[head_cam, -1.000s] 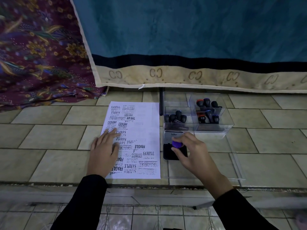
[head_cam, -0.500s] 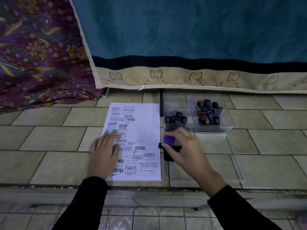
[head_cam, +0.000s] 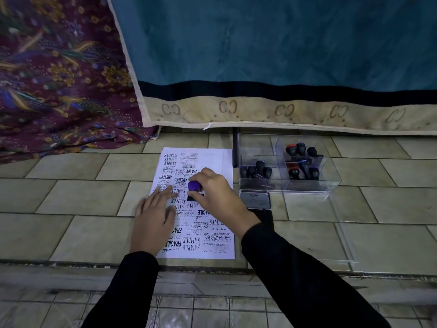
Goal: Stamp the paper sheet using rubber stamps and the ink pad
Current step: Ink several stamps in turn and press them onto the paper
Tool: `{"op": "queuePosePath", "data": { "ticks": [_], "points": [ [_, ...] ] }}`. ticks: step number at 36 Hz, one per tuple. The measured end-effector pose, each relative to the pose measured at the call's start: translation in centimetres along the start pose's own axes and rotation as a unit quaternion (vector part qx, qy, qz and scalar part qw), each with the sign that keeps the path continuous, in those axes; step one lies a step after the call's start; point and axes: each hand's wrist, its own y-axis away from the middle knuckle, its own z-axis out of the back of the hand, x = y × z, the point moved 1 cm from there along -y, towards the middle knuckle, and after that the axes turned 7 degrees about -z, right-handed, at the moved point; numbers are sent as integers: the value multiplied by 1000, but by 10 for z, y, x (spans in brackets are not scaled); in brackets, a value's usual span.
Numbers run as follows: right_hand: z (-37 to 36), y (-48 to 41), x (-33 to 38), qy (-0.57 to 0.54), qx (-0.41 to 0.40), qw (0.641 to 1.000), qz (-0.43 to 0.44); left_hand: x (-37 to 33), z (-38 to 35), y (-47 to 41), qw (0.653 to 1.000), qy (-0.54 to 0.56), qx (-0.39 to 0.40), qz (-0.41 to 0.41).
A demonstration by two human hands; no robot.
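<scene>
A white paper sheet (head_cam: 218,162) lies on the tiled floor, densely covered with black stamped words such as SAMPLE, FRAGILE and AIR MAIL. My left hand (head_cam: 153,221) rests flat on its left side, fingers spread. My right hand (head_cam: 214,194) grips a rubber stamp with a purple knob (head_cam: 194,186), its dark base down on the middle of the sheet. The ink pad (head_cam: 255,200) lies open to the right of the paper, its silver lid up and its black pad partly hidden by my right forearm.
A clear plastic box (head_cam: 331,183) behind the ink pad holds several more stamps with black, orange and blue handles. Its clear lid (head_cam: 343,233) lies flat to the right. A teal rug (head_cam: 283,55) and patterned maroon cloth (head_cam: 59,79) lie beyond. A step edge runs below the paper.
My right hand has carried the purple stamp from the ink pad leftward onto the middle of the paper. My left hand has stayed on the sheet.
</scene>
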Motion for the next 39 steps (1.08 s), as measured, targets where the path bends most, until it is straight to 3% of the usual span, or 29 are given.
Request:
{"op": "queuePosePath", "data": {
  "ticks": [34, 39],
  "points": [
    [-9, 13, 3, 16, 2, 1000, 20, -5, 1, 0, 1000, -7, 6, 12],
    [12, -7, -4, -29, -23, 998, -45, -7, 4, 1, 1000, -4, 7, 9]
  ]
}}
